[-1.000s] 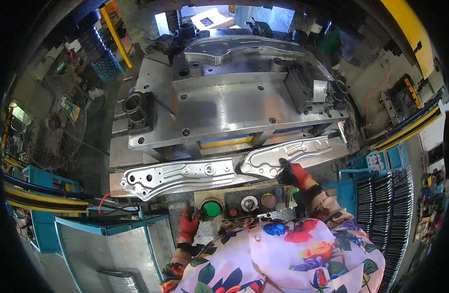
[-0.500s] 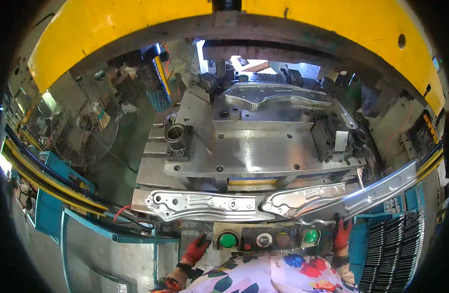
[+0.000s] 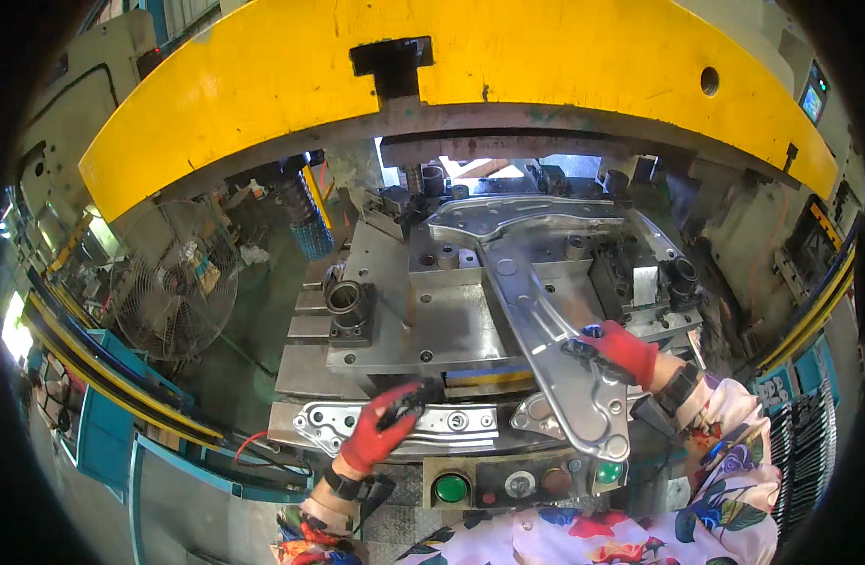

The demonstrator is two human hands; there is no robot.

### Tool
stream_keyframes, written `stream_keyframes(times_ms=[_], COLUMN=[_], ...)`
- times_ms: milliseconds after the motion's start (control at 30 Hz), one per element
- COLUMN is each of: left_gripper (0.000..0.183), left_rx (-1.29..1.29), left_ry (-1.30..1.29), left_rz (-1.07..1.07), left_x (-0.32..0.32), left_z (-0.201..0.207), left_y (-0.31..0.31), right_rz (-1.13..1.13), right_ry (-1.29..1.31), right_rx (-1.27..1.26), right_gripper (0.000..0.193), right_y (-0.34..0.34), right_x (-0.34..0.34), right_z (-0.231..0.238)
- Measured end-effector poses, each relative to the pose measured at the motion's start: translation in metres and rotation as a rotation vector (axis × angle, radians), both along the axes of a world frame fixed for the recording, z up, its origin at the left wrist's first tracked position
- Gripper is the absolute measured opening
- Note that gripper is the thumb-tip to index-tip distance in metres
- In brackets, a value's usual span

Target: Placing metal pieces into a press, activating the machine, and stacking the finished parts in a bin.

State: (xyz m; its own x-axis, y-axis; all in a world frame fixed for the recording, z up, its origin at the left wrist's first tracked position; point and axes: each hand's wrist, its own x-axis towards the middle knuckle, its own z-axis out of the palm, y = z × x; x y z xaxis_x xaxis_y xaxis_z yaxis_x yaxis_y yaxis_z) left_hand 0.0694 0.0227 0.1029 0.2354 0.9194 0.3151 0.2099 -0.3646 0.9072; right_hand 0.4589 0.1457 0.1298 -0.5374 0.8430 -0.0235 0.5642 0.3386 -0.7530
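Grey metal, the long part [image 3: 569, 391] is gripped at its right edge by the right hand [image 3: 625, 354] — fingers closed on it — and is held slantwise over the die [image 3: 461, 315]. Its upper end is seen near the back part [image 3: 517, 215]; by its lower end the right part [image 3: 536, 412] is partly covered. The left hand [image 3: 378, 435] is held half open over the left part [image 3: 440, 420], nothing seen grasped; whether contact is made cannot be told.
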Motion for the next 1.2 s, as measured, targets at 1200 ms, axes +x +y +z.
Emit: stream_keyframes(times_ms=[1200], left_gripper=[0.084], left_rx=[0.667], left_ry=[1.084], left_rz=[0.277], left_x=[0.132], left_z=[0.136], left_y=[0.238], right_rz=[-0.489], right_ry=[0.305], right_rx=[-0.196], right_gripper=[0.048], right_y=[-0.048], right_x=[-0.037], right_z=[-0.089])
